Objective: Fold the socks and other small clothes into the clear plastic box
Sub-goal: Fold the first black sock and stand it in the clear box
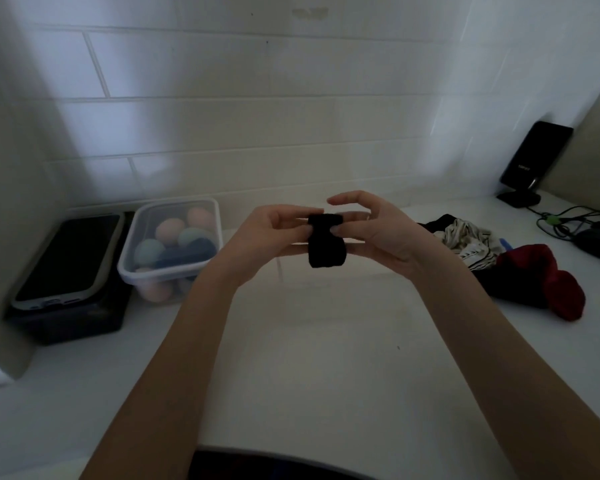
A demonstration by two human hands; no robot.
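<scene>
Since the black sock (326, 242) was soft, light and floppy, pinching its rolled top edge looked best. Left hand (269, 233) and right hand (371, 233) both pinched it, held above the white counter (326, 358), with the clear plastic box (172, 247) off left.

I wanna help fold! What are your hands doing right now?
Left hand: closed on the black sock, pinching its left side.
Right hand: holding the same sock's right side, with its top fingers lifted open.
</scene>
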